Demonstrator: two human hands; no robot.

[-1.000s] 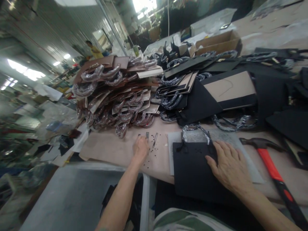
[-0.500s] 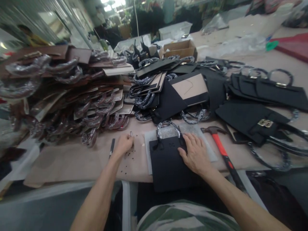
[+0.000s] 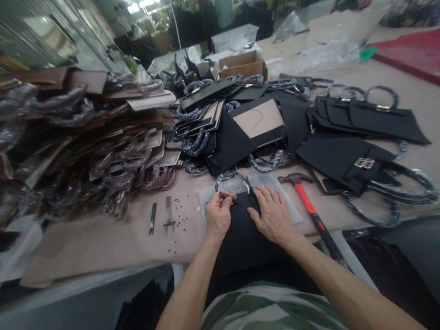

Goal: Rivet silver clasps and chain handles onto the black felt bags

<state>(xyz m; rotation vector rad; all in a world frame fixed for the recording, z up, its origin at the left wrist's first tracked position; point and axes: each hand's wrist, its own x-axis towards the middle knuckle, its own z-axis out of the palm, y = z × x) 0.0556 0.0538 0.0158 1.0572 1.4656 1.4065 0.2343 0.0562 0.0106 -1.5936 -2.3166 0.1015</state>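
A black bag panel (image 3: 237, 243) lies before me, its handle (image 3: 233, 176) wrapped in clear plastic. My left hand (image 3: 218, 217) is closed in a pinch on a short rod-like punch (image 3: 227, 196), held slanted over the panel's upper left, by small cut marks. Whether its tip touches the panel I cannot tell. My right hand (image 3: 275, 213) rests flat on the panel's upper right, fingers outstretched beside the handle's base. Under the panel's top shows a pale translucent slab (image 3: 292, 211). A claw hammer (image 3: 309, 201) with a red and black grip lies right of it.
A flat dark tool (image 3: 153, 219) and a metal pronged tool (image 3: 168, 215) lie at left among tiny black bits (image 3: 178, 217). Brown bag parts (image 3: 103, 137) are heaped behind left, black bags (image 3: 347, 160) behind right. A cardboard box (image 3: 244, 66) stands farther back.
My left hand has moved right from beside the loose bits onto the panel, carrying the punch. The pronged tool it covered now shows. My right hand stays on the panel; the view has shifted slightly.
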